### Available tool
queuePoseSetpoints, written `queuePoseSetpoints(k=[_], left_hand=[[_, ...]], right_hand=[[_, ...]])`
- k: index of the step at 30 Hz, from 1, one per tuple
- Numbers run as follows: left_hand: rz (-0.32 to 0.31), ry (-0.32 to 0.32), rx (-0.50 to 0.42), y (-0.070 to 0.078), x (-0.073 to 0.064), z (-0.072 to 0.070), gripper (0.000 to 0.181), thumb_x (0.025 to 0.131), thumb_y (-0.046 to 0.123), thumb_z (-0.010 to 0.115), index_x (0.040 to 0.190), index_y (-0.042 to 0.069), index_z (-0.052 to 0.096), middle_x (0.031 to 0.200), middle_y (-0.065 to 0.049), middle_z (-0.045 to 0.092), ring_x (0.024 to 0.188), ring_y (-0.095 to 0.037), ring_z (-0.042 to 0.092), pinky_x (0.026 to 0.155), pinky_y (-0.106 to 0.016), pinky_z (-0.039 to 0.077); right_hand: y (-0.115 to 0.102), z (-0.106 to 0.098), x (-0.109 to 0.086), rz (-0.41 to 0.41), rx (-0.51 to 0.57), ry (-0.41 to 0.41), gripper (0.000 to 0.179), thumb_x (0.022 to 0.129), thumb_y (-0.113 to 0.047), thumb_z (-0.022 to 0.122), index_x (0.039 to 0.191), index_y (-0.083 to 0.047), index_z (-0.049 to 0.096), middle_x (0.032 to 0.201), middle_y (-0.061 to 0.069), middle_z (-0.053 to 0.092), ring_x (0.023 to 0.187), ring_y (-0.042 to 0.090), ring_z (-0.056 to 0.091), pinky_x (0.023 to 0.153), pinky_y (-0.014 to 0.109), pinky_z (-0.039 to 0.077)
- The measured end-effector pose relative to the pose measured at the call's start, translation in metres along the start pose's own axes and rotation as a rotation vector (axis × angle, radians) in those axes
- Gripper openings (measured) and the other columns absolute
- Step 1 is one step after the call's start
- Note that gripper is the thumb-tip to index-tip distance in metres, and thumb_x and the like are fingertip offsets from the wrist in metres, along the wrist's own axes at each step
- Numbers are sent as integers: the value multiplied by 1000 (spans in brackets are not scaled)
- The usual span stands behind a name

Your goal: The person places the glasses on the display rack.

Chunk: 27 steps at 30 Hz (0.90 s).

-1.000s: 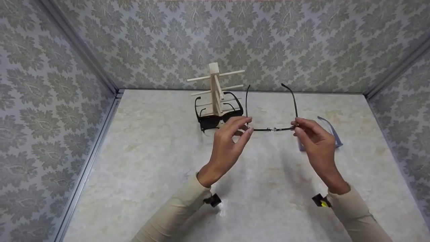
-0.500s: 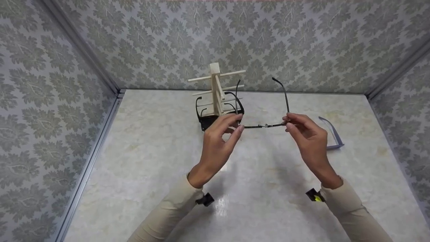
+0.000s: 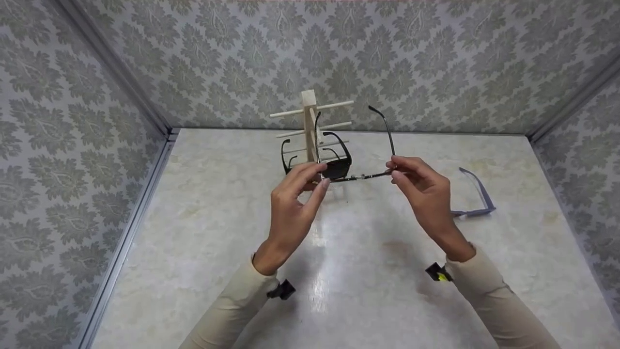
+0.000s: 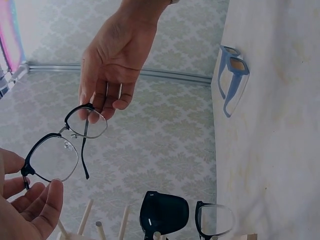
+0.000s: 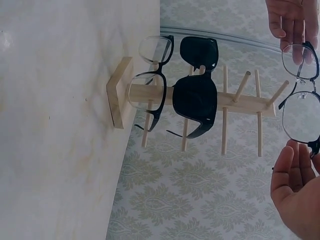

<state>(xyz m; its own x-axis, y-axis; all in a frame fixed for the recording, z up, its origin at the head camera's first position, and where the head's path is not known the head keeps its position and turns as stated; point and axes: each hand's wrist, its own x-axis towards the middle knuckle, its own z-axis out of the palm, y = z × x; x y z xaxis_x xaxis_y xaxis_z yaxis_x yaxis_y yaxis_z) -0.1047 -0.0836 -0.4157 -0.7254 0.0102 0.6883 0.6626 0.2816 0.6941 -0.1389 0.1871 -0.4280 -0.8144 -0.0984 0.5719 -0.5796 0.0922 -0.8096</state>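
Observation:
My left hand (image 3: pixel 294 206) and right hand (image 3: pixel 426 194) pinch opposite ends of a pair of eyeglasses (image 3: pixel 375 175), held in the air with temples unfolded and pointing away. They have dark upper rims and clear lenses, plain in the left wrist view, where the eyeglasses (image 4: pixel 42 141) hang between both hands. A wooden display stand (image 3: pixel 308 99) with pegs is just behind my left hand. Black sunglasses (image 5: pixel 195 100) sit on it, and beneath them black-framed clear glasses (image 5: pixel 163 97). My left fingers partly hide the sunglasses in the head view.
Blue-grey glasses (image 3: pixel 484 211) lie on the table at the right, partly behind my right hand. The upper pegs (image 5: pixel 260 132) of the stand carry no glasses. Patterned walls (image 3: pixel 411 63) enclose the pale marbled table (image 3: pixel 193 232) at the back and sides.
Both hands have moved left and slightly away with the eyeglasses, bringing them in front of the stand. The right end has risen a little. More of the blue-grey glasses shows now.

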Motion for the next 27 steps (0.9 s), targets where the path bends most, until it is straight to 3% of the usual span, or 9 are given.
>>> queuePoseSetpoints(k=[8, 18, 27], left_hand=[[-7, 23, 1, -3, -3, -11, 29, 104, 2, 76, 132, -7, 74, 127, -13, 74, 98, -20, 75, 85, -30, 65], [-70, 33, 20, -9, -8, -23, 28, 106, 5, 74, 132, -6, 75, 128, -12, 74, 102, -20, 74, 86, -36, 66], [-150, 37, -21, -18, 1, -33, 28, 107, 6, 73, 132, -5, 76, 126, -16, 75, 100, -20, 74, 83, -33, 65]], right_hand=[[3, 14, 5, 11, 7, -31, 31, 104, 10, 68, 135, 6, 74, 122, 23, 74, 110, 22, 74, 89, 29, 62], [8, 28, 9, 57, 36, -50, 30, 104, 8, 71, 133, 6, 75, 122, 23, 74, 107, 23, 75, 88, 29, 62], [6, 37, 21, 150, 48, -97, 27, 108, -2, 71, 134, 0, 76, 122, 16, 76, 108, 29, 74, 88, 31, 62]])
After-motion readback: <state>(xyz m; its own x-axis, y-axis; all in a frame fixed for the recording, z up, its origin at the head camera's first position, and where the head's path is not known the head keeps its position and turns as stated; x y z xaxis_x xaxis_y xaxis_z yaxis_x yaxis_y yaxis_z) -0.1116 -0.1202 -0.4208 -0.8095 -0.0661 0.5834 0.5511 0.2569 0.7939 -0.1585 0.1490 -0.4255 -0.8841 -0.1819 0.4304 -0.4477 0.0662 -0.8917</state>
